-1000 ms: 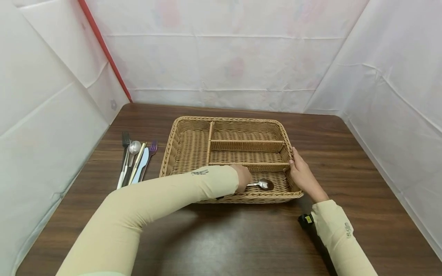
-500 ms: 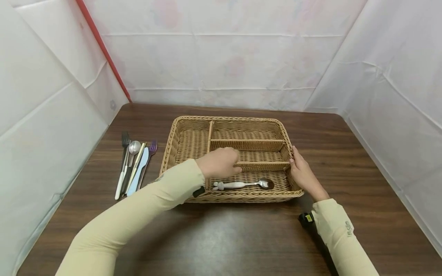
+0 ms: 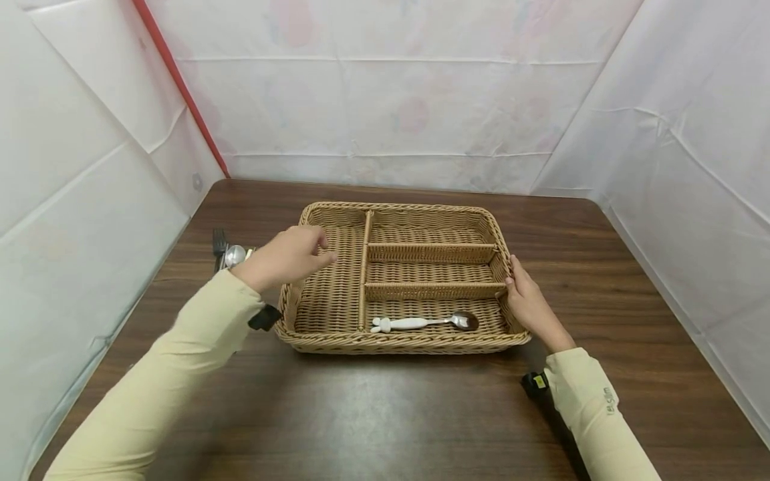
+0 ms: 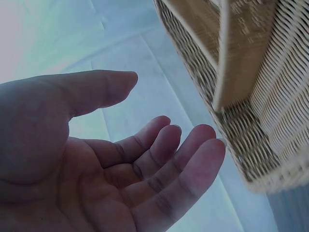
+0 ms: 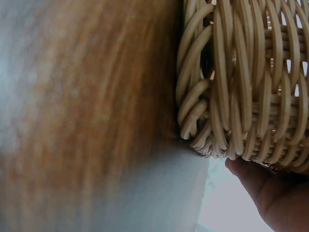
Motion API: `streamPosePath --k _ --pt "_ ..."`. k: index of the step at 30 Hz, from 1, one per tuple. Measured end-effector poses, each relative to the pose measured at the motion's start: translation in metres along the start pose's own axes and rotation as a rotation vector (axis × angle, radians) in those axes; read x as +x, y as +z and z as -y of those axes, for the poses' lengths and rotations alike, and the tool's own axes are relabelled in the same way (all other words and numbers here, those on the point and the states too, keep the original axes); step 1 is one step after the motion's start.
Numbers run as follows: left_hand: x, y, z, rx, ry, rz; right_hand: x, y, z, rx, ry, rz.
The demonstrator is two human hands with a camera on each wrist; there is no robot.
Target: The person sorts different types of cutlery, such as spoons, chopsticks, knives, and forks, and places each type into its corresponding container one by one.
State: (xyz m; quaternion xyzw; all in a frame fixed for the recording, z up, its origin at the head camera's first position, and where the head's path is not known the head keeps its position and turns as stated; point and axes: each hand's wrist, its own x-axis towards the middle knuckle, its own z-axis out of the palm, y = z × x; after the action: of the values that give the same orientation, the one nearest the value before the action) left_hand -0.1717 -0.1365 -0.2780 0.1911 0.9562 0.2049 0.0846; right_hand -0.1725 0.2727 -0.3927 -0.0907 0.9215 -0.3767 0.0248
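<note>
A tan wicker basket [image 3: 397, 343], split into several compartments, sits on the table. In its front right compartment lies a spoon [image 3: 409, 323] with a white, animal-shaped handle end, its metal bowl to the right. My left hand [image 3: 285, 255] is above the basket's left side, palm bare and fingers loosely bent; the left wrist view shows the same hand [image 4: 111, 164] holding nothing beside the basket wall [image 4: 260, 72]. At the right end, my right hand [image 3: 532, 306] grips the basket's rim, thumb over the top; the right wrist view shows part of it against the weave [image 5: 241, 72].
Left of the basket, a black fork [image 3: 219, 240] and a silver spoon [image 3: 234, 256] show; my left arm hides the other cutlery there. White sheeting [image 3: 385, 120] hangs behind and at both sides of the brown wooden table [image 3: 385, 414].
My left hand has left the spoon in the front right compartment, risen and moved left across the basket toward the cutlery. The right hand has stayed on the rim.
</note>
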Motion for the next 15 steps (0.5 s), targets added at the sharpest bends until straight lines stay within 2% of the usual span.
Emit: streamPosePath --k 7,15 --pt "-0.013 -0.005 0.031 -0.019 -0.079 -0.017 0.0 0.0 0.002 0.0 0.006 0.004" --pt "-0.018 0.005 0.063 -0.003 -0.101 0.004 -0.001 0.0 0.001 0.003 0.003 -0.002"
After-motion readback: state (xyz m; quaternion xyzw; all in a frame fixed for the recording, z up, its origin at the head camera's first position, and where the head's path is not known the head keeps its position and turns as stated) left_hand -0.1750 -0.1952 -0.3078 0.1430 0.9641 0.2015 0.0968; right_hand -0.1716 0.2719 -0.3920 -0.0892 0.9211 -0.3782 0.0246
